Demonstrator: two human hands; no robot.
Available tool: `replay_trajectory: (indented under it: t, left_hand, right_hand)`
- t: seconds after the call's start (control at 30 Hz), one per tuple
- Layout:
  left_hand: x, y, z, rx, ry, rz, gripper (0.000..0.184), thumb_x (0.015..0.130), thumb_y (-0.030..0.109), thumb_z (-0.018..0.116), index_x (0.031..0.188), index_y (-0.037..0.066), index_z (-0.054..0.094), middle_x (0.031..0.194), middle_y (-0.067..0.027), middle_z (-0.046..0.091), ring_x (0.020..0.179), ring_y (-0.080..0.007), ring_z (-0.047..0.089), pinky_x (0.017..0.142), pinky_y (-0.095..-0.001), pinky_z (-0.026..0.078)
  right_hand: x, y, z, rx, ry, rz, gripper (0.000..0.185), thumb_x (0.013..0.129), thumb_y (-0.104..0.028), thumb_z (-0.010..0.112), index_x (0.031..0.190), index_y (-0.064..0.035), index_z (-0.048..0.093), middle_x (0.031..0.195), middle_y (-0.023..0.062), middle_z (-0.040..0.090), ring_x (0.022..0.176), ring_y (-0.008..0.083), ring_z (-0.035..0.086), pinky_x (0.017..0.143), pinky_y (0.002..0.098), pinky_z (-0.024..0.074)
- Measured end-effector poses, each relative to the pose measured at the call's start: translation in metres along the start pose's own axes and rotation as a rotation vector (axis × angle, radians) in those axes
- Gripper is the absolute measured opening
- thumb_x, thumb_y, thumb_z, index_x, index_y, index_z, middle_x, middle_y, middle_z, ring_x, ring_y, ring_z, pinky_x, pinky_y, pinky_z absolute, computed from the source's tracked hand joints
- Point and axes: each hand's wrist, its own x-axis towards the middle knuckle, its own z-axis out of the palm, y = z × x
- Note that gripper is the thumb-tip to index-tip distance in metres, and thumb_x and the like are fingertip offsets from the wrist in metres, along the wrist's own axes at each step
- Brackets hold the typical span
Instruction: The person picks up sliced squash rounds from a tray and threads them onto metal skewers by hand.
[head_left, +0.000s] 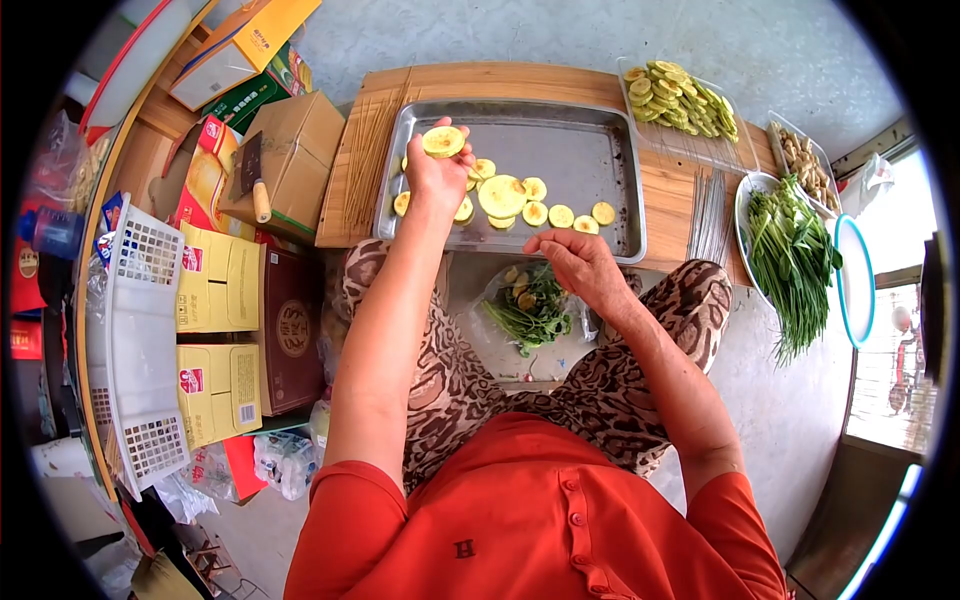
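My left hand (437,182) is raised over the left part of a metal tray (590,115), its fingers closed around a few round zucchini slices (443,141). Below it, more zucchini slices (502,197) lie in the tray, some overlapping and one larger than the others. My right hand (580,263) is at the tray's front edge with thumb and fingers pinched together; what it holds, if anything, cannot be made out. Thin bamboo skewers (372,170) lie along the tray's left side.
On the wooden table's right stand a clear container of sliced zucchini (680,98), metal skewers (709,215), a plate of green vegetables (785,240) and a tray of brownish food (803,160). A bag of greens (530,310) sits between my knees. A knife (255,180) and boxes (218,280) are at left.
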Motion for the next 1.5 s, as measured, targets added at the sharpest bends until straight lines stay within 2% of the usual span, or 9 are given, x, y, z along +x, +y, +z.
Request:
replay_trajectory:
  t: [0.57,0.63,0.77,0.93,1.27,1.5]
  left_hand:
    - [-0.008,-0.001,0.009,0.084,-0.021,0.034,0.043,0.091,0.033,0.030,0.110,0.003,0.054,0.091,-0.0157,0.058,0.071,-0.0228,0.048,0.061,-0.0328,0.041]
    - [-0.010,-0.002,0.012,0.133,-0.019,0.039,0.044,0.092,0.033,0.030,0.112,0.002,0.054,0.091,-0.0153,0.058,0.071,-0.0222,0.049,0.062,-0.0322,0.041]
    - [-0.013,-0.003,0.014,0.126,-0.057,0.050,0.045,0.092,0.033,0.030,0.114,0.002,0.054,0.091,-0.0150,0.059,0.071,-0.0220,0.049,0.062,-0.0318,0.041]
    - [-0.014,-0.009,0.014,0.152,-0.153,0.012,0.047,0.092,0.035,0.030,0.115,0.002,0.053,0.092,-0.0134,0.060,0.072,-0.0212,0.052,0.063,-0.0314,0.044]
    - [-0.018,-0.012,0.017,0.123,-0.160,-0.030,0.047,0.092,0.036,0.031,0.114,0.002,0.054,0.092,-0.0116,0.060,0.072,-0.0201,0.053,0.064,-0.0312,0.047]
    - [-0.021,-0.016,0.017,0.184,-0.195,-0.012,0.048,0.092,0.036,0.031,0.116,0.002,0.054,0.093,-0.0119,0.062,0.074,-0.0201,0.055,0.071,-0.0328,0.048]
  right_hand:
    - [0.001,0.005,0.001,-0.030,0.010,-0.036,0.024,0.097,-0.019,0.046,0.098,-0.0031,0.063,0.053,-0.0075,0.038,0.047,0.0020,0.034,0.043,0.0193,0.0279]
    - [0.000,0.000,0.002,-0.008,0.014,0.017,0.023,0.095,-0.018,0.046,0.096,-0.0038,0.064,0.057,-0.0091,0.036,0.052,0.0014,0.032,0.046,0.0192,0.0279]
    - [0.000,-0.002,0.003,-0.016,0.024,0.008,0.023,0.095,-0.018,0.046,0.096,-0.0037,0.064,0.057,-0.0092,0.036,0.051,0.0012,0.032,0.045,0.0192,0.0276]
    - [0.002,-0.005,0.004,0.054,0.045,0.022,0.022,0.094,-0.016,0.047,0.094,-0.0029,0.064,0.057,-0.0096,0.036,0.051,0.0008,0.032,0.045,0.0189,0.0258]
    - [0.008,0.005,0.008,0.083,0.053,-0.013,0.020,0.095,-0.014,0.046,0.094,-0.0026,0.062,0.057,-0.0096,0.035,0.050,0.0010,0.031,0.044,0.0189,0.0241]
    - [0.010,0.001,0.011,0.119,0.056,-0.010,0.021,0.096,-0.014,0.045,0.094,-0.0019,0.062,0.057,-0.0088,0.035,0.049,0.0013,0.030,0.044,0.0190,0.0232]
